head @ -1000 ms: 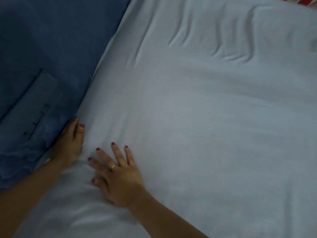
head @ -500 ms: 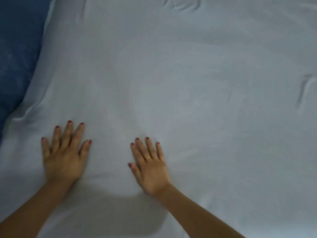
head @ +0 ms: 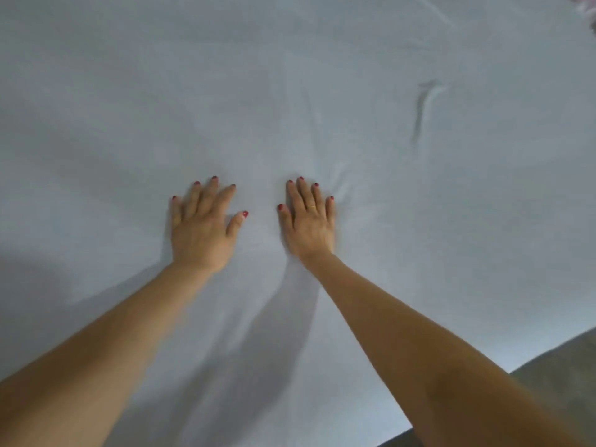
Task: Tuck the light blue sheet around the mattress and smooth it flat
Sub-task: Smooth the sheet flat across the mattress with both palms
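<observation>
The light blue sheet (head: 322, 91) covers the mattress and fills nearly the whole view. My left hand (head: 201, 229) lies palm down on it, fingers spread, holding nothing. My right hand (head: 308, 221), with a gold ring, lies flat beside it a short gap to the right, fingers together and forward. Small folds radiate from the right hand's fingertips. A short raised crease (head: 422, 108) stands in the sheet to the upper right. Both forearms reach in from the bottom of the view.
The near edge of the bed runs along the lower right, with dark floor (head: 564, 369) beyond it. A pinkish object (head: 588, 4) shows at the top right corner. Arm shadows fall on the sheet between my forearms.
Both hands have slid forward and toward each other over the sheet, arms now stretched out. The dark blue fabric at the left has left the view; the bed's near right edge has come in.
</observation>
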